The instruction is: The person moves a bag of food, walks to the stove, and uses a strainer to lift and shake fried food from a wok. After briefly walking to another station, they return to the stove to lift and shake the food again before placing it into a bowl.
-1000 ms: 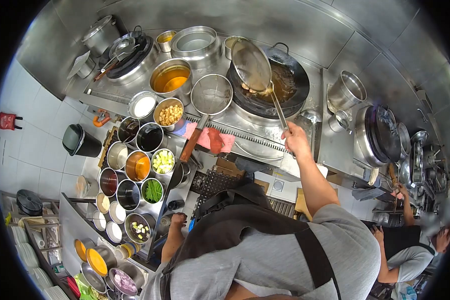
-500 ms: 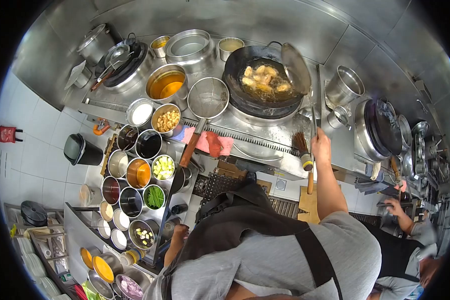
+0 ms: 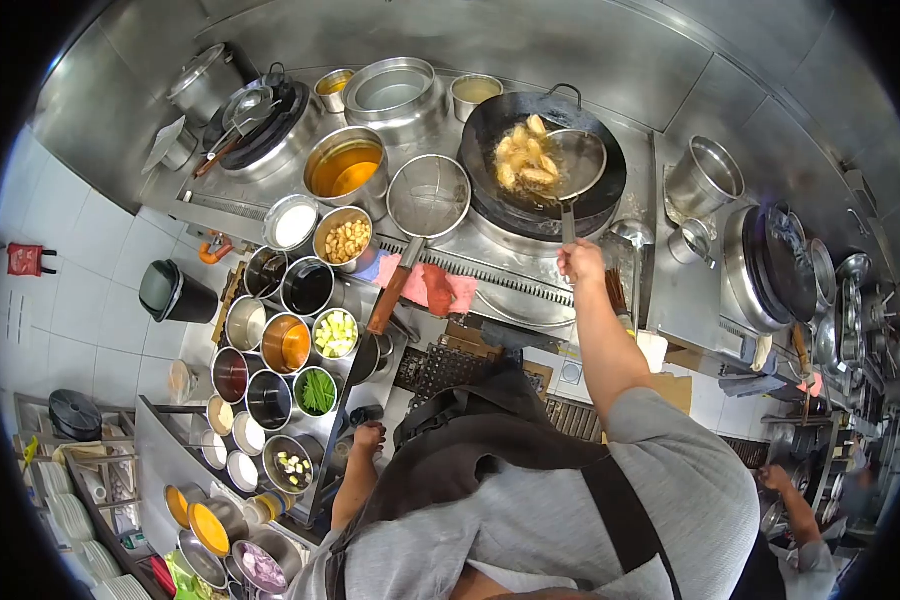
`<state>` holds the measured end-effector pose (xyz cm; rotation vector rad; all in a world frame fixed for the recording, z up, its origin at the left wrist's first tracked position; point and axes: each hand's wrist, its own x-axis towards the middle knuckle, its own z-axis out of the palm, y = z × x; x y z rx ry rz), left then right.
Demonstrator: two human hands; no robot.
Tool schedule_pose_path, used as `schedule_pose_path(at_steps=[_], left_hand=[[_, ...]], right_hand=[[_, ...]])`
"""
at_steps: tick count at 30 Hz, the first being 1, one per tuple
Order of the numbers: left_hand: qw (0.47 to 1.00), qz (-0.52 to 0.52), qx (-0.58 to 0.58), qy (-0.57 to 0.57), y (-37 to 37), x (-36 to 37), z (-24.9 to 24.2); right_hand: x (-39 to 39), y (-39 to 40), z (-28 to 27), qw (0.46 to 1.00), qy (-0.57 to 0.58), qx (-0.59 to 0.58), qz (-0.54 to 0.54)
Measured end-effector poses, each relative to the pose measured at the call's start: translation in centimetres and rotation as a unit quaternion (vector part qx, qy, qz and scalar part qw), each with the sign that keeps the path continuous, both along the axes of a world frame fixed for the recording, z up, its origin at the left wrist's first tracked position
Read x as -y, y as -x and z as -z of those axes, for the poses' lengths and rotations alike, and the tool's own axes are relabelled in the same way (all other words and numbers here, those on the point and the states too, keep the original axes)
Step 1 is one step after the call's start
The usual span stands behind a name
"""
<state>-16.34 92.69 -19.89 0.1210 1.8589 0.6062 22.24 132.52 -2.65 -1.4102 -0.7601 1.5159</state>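
Note:
My right hand [image 3: 582, 262] grips the handle of a round skimmer [image 3: 580, 165], whose bowl is down in the black wok [image 3: 480, 120]. Golden fried pieces [image 3: 525, 160] are gathered in the wok's left half, beside and partly against the skimmer. What the pieces are, I cannot make out. Low at my side, my left hand [image 3: 369, 438] hangs near the edge of the counter with the pots. Its fingers are curled in, and nothing shows in them.
A wire strainer [image 3: 428, 196] rests left of the wok, its wooden handle jutting over the front edge. Several pots of sauces and chopped food stand at left, including an orange-liquid pot [image 3: 346, 168]. A ladle [image 3: 631, 234] lies right of the wok. Another person's arm [image 3: 795, 505] is at lower right.
The skimmer has moved from the wok's right rim down into it, with my right hand shifting left. The fried pieces are now bunched together. My left hand is slightly higher.

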Motion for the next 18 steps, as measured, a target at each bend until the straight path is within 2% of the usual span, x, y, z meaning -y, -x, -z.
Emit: schedule_pose_path(at_steps=[2, 6, 8, 10, 12, 18], left_hand=[[0.979, 0.192, -0.069, 0.012, -0.1, 0.4, -0.9], [0.977, 0.195, -0.073, 0.050, -0.2, 3.9, -0.9], [0.974, 0.200, -0.073, 0.073, -0.3, 4.8, -1.0], [0.978, 0.170, -0.058, 0.103, -0.6, 4.7, -1.6], [0.980, 0.139, -0.042, 0.136, -0.5, 4.2, -1.8], [0.962, 0.264, -0.064, 0.031, 0.7, 3.3, 2.2]], right_hand=[[-0.5, 1.5, -0.2, 0.999, 0.002, -0.028, -0.027], [-1.0, 2.0, -0.7, 0.998, -0.027, -0.045, -0.047], [-0.5, 1.2, -1.6, 0.995, -0.047, -0.024, -0.088], [0.8, 0.4, -3.1, 0.996, -0.043, 0.003, -0.079], [1.9, -0.8, -3.9, 0.983, -0.074, 0.137, -0.100], [3.7, -3.1, -4.7, 0.956, -0.083, 0.255, -0.118]])
